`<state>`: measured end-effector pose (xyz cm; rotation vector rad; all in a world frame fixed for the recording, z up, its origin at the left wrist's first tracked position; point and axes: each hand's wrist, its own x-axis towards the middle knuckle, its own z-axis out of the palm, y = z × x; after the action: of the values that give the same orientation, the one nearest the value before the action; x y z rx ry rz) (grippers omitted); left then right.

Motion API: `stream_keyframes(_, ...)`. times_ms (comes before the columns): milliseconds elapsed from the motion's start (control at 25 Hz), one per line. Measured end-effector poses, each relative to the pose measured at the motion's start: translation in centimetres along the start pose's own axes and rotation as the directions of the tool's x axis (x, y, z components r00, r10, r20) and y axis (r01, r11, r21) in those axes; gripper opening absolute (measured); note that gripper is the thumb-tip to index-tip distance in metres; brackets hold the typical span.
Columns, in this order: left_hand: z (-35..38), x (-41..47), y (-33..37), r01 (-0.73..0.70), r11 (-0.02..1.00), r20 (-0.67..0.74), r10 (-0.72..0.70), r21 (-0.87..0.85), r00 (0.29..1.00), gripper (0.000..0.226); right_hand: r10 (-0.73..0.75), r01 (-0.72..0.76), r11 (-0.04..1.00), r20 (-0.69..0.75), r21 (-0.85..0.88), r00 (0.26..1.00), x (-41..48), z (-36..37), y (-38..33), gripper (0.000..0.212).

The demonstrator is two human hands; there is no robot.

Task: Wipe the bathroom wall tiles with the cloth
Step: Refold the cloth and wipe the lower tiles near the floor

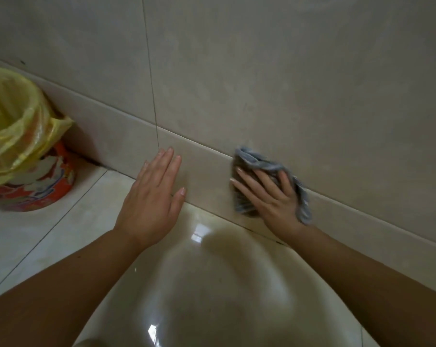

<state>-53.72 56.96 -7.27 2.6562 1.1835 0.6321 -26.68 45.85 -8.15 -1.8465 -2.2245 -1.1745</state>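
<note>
**Cloth flat against the base tile, right of centre**

Cloth (pixel 255 159), grey and crumpled, lies against the low skirting tile (pixel 206 171) right of centre in the frame. Its upper edge reaches the ledge where that strip meets the large wall tiles (pixel 287 83). The right hand (pixel 269 196) presses it there with the fingers straight and spread wide, and folds of cloth show above and to the right of them. The left hand (pixel 151 196) rests flat on the same strip at centre frame. Its fingers are straight and close together, its thumb is out to the side, and it holds nothing.

At the left edge stands a round waste bin (pixel 49 181), orange with a pale floral pattern. A yellow plastic liner bag (pixel 16 116) billows out over its rim. What lies inside the bag cannot be made out.

The wall tiles are matt beige, and a dark vertical grout line (pixel 150 71) runs down to the skirting tile beside the left fingertips. The floor (pixel 61 234) is glossy cream tile with thin dark joints. It shows bright glints and a broad dim reflection in the lower middle, between the two forearms.
</note>
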Motion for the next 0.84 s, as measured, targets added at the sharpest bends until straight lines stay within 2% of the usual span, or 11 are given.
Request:
stream_keyframes(160,-0.3,-0.1,-0.4,-0.021,1.0,-0.005,0.021,0.001,1.0,0.066,-0.022,0.028,0.998,0.096,-0.056,0.995,-5.6,-1.8,3.3,0.051)
stream_keyframes(280,-0.3,0.0,-0.1,-0.013,1.0,-0.001,0.013,-0.005,1.0,0.066,0.001,-0.001,1.0,0.042,-0.006,0.999,-1.4,-1.2,0.6,0.061)
stream_keyframes(440,0.1,0.0,0.1,-0.023,1.0,0.02,0.023,0.016,1.0,0.066,-0.039,0.04,0.998,-0.025,0.054,0.999,4.6,1.9,-4.1,0.052)
stream_keyframes(560,0.4,-0.3,0.0,-0.025,0.999,0.032,0.024,0.028,0.999,0.066,-0.195,0.186,0.978,0.09,0.093,0.977,-0.2,5.4,-4.7,0.051)
stream_keyframes(680,0.9,-0.4,-0.2,-0.049,0.998,0.053,0.047,0.041,0.997,0.065,-0.239,0.185,0.956,0.241,0.226,0.941,-8.4,6.8,-2.0,0.048)
stream_keyframes(760,1.2,-0.3,-0.2,-0.064,0.997,0.064,0.061,0.041,0.996,0.065,-0.229,0.169,0.956,0.252,0.239,0.94,-12.0,5.5,0.8,0.048)
stream_keyframes(840,1.3,0.2,0.4,-0.068,0.997,0.059,0.066,0.031,0.996,0.065,-0.19,0.151,0.966,0.18,0.209,0.965,-12.1,3.1,2.8,0.05)
